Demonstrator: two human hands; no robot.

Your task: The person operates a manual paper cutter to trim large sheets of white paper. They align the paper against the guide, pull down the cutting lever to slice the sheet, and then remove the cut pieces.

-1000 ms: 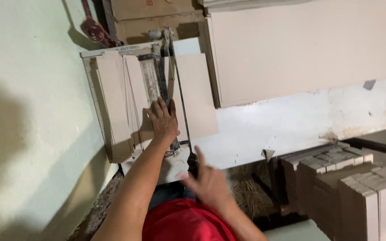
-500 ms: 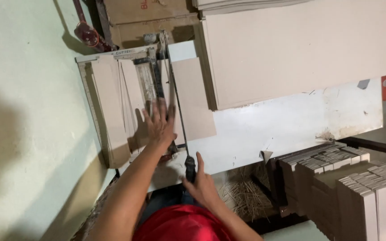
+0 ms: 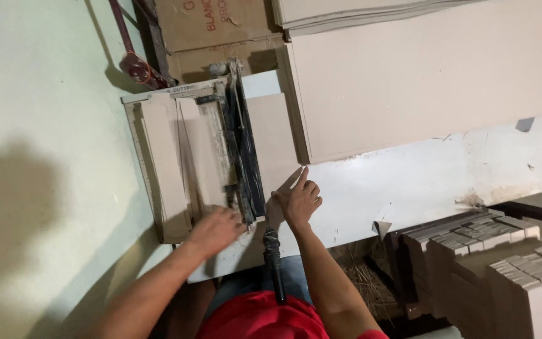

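Note:
A manual tile cutter [image 3: 233, 144] with dark rails lies on a white board [image 3: 409, 188]. A beige tile [image 3: 183, 157] rests on its bed, with a narrower beige piece [image 3: 274, 141] on the right side of the rails. My left hand [image 3: 216, 229] is blurred and lies on the near end of the tile, left of the rails. My right hand [image 3: 299, 199] touches the near corner of the right-hand piece, fingers bent around its edge. The cutter's black handle [image 3: 273, 263] points toward me between my forearms.
A large beige slab [image 3: 421, 75] lies beyond my right hand, with cardboard boxes [image 3: 214, 28] behind the cutter. Stacks of cut tile strips [image 3: 503, 270] stand at the lower right. A pale green floor [image 3: 39, 157] spreads to the left.
My left hand slid from the middle of the tile to its near end. My right hand rose from beside the handle to the corner of the right-hand piece.

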